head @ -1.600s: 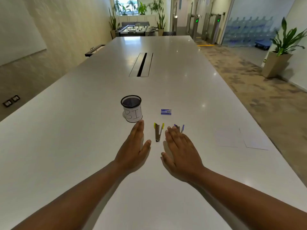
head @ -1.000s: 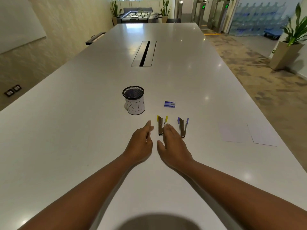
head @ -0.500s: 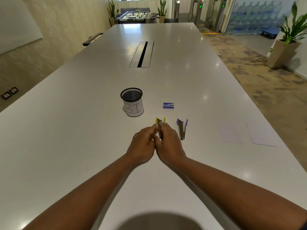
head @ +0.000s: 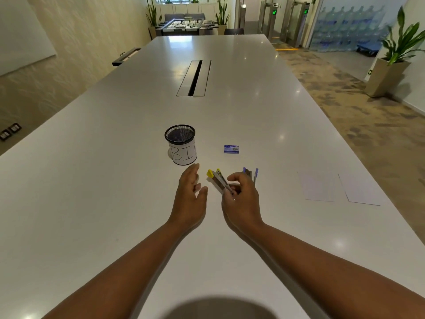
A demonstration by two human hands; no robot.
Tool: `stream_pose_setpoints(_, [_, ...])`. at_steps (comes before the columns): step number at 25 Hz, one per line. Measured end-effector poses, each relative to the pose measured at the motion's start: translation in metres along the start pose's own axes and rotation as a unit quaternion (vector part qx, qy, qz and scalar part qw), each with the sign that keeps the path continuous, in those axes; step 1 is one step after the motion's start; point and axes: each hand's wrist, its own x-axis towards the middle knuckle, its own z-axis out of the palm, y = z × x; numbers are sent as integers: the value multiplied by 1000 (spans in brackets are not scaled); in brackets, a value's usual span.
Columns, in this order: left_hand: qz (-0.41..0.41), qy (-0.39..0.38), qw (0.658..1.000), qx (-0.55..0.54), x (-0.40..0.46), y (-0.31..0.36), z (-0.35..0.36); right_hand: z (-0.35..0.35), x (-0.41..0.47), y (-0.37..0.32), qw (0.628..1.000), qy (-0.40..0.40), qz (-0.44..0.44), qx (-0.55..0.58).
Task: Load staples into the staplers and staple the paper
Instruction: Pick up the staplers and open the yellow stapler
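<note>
My right hand (head: 239,199) pinches the near end of the yellow stapler (head: 217,178), which is tilted with its yellow tips pointing up and to the left. My left hand (head: 189,194) hovers just left of it with relaxed fingers and holds nothing. Behind my right hand lies the blue stapler (head: 250,173), partly hidden by the fingers. Farther back on the white table (head: 92,203) rests a small blue staple box (head: 231,149). Two sheets of white paper (head: 318,187) lie flat to the right.
A black mesh cup with a white label reading BIN (head: 181,145) stands just beyond my left hand. A cable slot (head: 194,78) runs down the table's middle. The table's right edge drops to a carpeted floor with a potted plant (head: 391,65).
Both hands closed in on the yellow stapler. Now my right hand has lifted and turned it leftward, while my left hand has let go and moved slightly left.
</note>
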Motion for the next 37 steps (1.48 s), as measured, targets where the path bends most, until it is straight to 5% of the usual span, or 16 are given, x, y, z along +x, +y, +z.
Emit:
stream_pose_setpoints(5, [-112,-102,951,-271,13,3,3,-10,-13,-4,990,-41,23,136])
stream_pose_setpoints(10, [-114,-125,932,-319,15,6,11,-21,-4,-5,960,-119,91,238])
stream_pose_setpoints(14, [-106,-120,924,-346,12,7,15,-18,-4,-5,973,-164,34,159])
stream_pose_setpoints(20, [-20,-113,981,-157,1,14,26,-13,-3,2,979,-150,45,132])
stream_pose_setpoints(25, [33,-73,995,-52,-3,22,29,-13,-1,5,978,-187,17,93])
stream_pose_setpoints(37, [42,27,999,-1,-7,23,40,-9,-10,3,979,-137,4,149])
